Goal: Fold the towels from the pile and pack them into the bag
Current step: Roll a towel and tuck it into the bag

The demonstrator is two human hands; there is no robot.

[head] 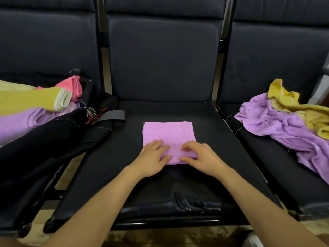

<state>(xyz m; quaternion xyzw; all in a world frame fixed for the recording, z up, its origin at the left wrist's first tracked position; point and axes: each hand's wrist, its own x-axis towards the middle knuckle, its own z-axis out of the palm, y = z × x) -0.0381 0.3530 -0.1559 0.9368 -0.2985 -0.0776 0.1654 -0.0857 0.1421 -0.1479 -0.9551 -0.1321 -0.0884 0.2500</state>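
While the left hand (153, 157) presses flat, the right hand (199, 156) pinches the folded purple towel (168, 134).

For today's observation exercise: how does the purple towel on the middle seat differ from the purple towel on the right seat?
The middle towel is folded into a flat rectangle; the right-seat towel lies crumpled. Both hands rest on the middle towel; nothing touches the right-seat towel. The middle towel lies alone; the right-seat towel sits under a yellow towel. Both are purple.
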